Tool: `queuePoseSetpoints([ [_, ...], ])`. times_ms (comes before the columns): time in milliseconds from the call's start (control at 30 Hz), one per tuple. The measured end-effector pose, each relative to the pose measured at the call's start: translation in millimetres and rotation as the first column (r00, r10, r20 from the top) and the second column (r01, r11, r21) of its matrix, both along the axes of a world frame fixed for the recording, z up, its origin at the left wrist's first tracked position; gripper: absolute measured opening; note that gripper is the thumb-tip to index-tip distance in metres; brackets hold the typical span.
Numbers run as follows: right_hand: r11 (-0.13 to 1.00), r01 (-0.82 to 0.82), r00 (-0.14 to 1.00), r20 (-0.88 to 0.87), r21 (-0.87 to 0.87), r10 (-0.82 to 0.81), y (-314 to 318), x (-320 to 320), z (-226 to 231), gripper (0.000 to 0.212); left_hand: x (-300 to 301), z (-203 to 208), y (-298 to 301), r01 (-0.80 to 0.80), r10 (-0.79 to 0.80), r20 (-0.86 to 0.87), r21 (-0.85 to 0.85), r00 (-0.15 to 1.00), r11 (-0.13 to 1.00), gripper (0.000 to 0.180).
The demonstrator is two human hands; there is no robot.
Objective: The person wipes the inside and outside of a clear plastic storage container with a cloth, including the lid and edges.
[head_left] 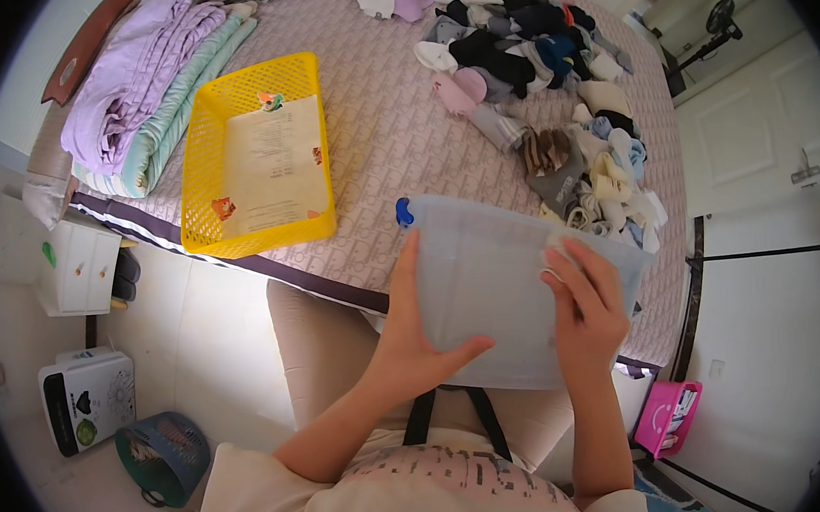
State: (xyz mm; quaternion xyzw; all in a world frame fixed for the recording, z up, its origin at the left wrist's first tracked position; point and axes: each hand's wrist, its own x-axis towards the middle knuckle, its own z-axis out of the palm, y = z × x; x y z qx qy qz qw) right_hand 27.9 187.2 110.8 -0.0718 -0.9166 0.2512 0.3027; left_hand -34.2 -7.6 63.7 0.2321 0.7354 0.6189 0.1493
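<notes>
A translucent pale grey plastic container (485,289) is tilted over my lap at the near edge of the bed, with a blue clip-like piece (404,212) at its far left corner. My left hand (416,328) grips its left side, fingers along the edge and thumb stretched across the near face. On the right part of the container, my right hand (587,305) bends its fingers over a small whitish cloth-like piece (554,252). Most of that piece is hidden under the fingers. Past the container's right corner lies a pile of socks (606,178).
A yellow mesh basket (326,166) lined with printed paper stands on the bed (359,96), beside folded lilac and green bedding (141,75). More socks and small clothes (509,46) spread across the far right. A white cabinet (79,268) and blue bin (171,458) stand left; a pink basket (668,419), right.
</notes>
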Motion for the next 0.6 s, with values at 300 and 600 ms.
queuePoseSetpoints([
  [300,0.892,-0.395,0.919,0.081,0.218,0.387,-39,-51,5,0.039,-3,-6,1,0.026,-0.025,-0.061,0.021,0.998,0.999,0.119],
  [600,0.959,-0.203,0.977,-0.022,0.197,0.211,-30,-38,3,0.028,-4,4,5,0.069,-0.068,0.043,-0.025,0.997,0.997,0.12],
])
